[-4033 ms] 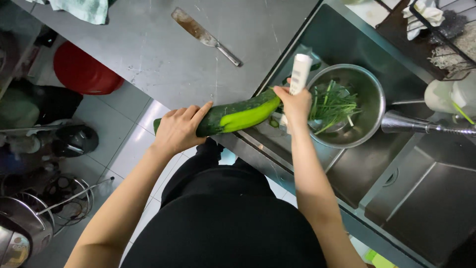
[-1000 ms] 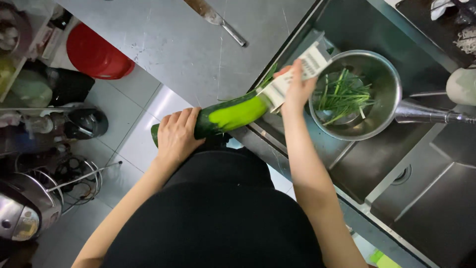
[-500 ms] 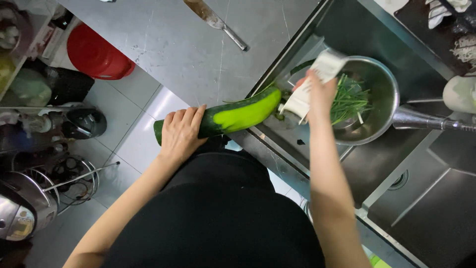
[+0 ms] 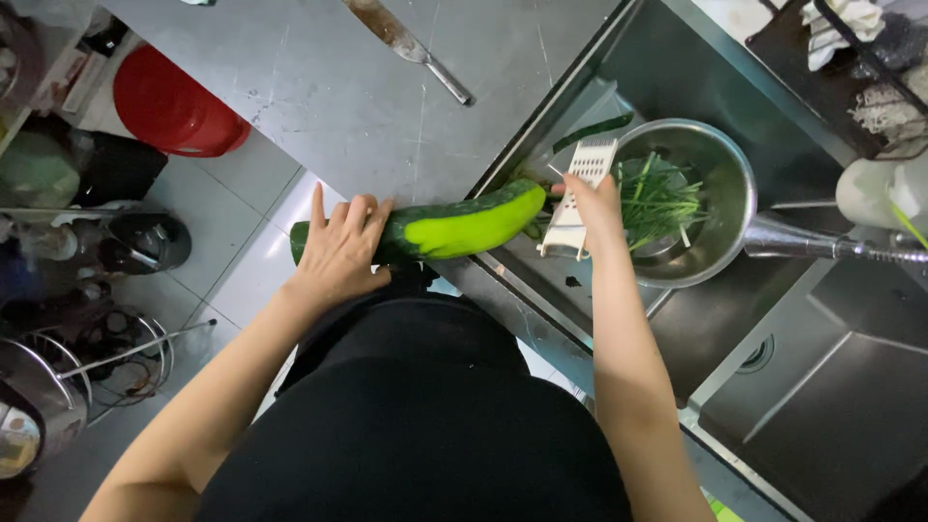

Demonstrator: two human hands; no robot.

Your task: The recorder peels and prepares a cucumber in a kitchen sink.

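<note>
The person stands at the corner where the steel table [image 4: 319, 87] meets the sink [image 4: 773, 319]. The left hand [image 4: 340, 249] lies over the dark green end of a long gourd [image 4: 454, 224], with the fingers spread and curled on its top, so the grip is holding the gourd from above. The gourd is almost level, a little higher at its right end, and it hangs in the air in front of the person's body, crossing the edge of the sink. Its right half is already peeled and shows a bright light green colour; the left part has the dark skin.

The right hand [image 4: 592, 205] holds a white flat grater [image 4: 578, 193] by its lower part, the grip closed around it. The grater stands nearly upright, just beside the peeled tip of the gourd; I cannot tell if it is touching the tip. Behind this hand, inside the sink, there is a round metal bowl [image 4: 727, 164] with thin green strips and peelings [image 4: 657, 198] in it. One dark green strip of peel [image 4: 592, 130] lies on the sink wall above the grater.

On the table, well apart from the hands, lies a knife [image 4: 406, 46]. On the floor at the left a red basin [image 4: 172, 108] is seen.
</note>
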